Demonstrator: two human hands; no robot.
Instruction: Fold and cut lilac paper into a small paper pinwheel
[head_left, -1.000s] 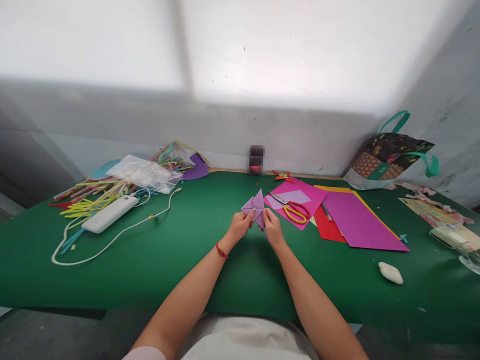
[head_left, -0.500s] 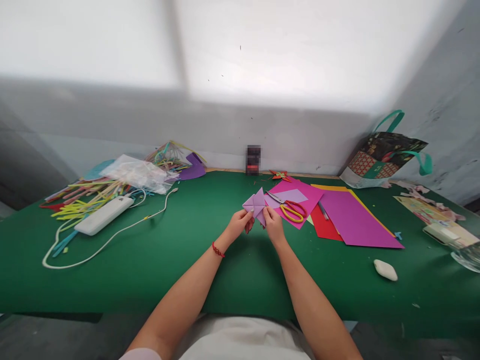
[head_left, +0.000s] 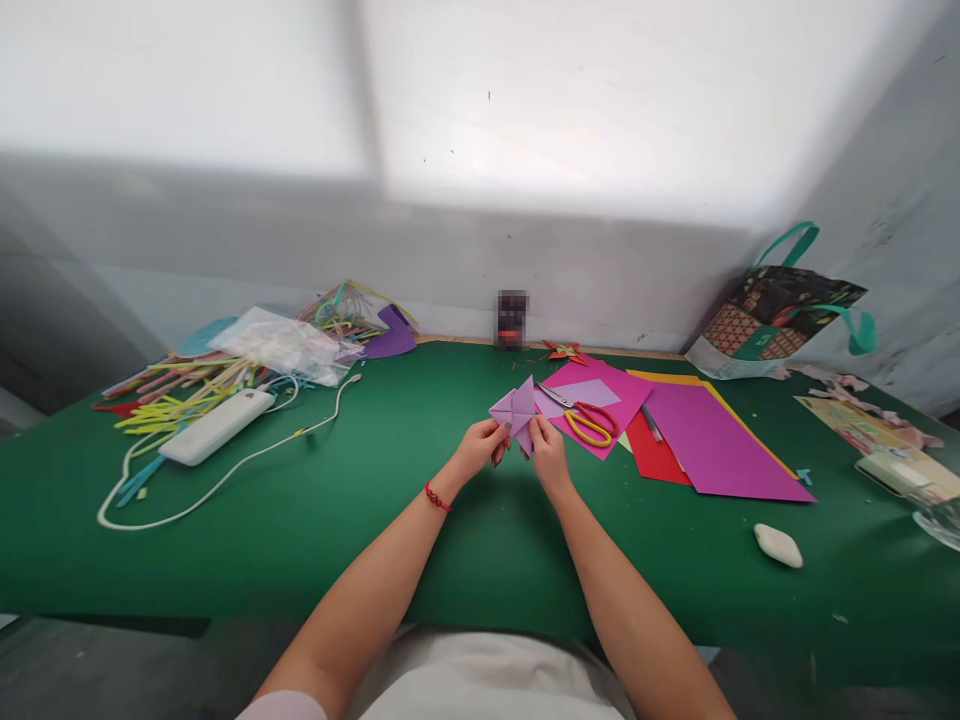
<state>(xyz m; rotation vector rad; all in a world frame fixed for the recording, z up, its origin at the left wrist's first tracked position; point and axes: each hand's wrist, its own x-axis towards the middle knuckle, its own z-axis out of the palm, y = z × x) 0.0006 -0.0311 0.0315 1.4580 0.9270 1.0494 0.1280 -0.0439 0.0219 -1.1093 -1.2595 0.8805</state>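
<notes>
A folded lilac paper shape [head_left: 516, 411] is held up just above the green table [head_left: 315, 520], near its middle. My left hand [head_left: 480, 449] pinches its lower left side; a red cord circles that wrist. My right hand [head_left: 547, 450] pinches its lower right corner. Both hands are closed on the paper, fingertips nearly touching each other. Just right of them lie orange-handled scissors [head_left: 589, 421] on a pink sheet [head_left: 630, 392].
Magenta, red and yellow sheets [head_left: 712, 445] spread to the right, with a white eraser-like lump [head_left: 778, 545] nearer me. At left lie a white power bank [head_left: 216, 427] with cable, coloured straws [head_left: 176, 395] and a plastic bag. A patterned tote [head_left: 780, 315] leans at the back right.
The lilac paper has turned slightly in my fingers, its upper point now tilting more to the right. Both hands stay in the same spot.
</notes>
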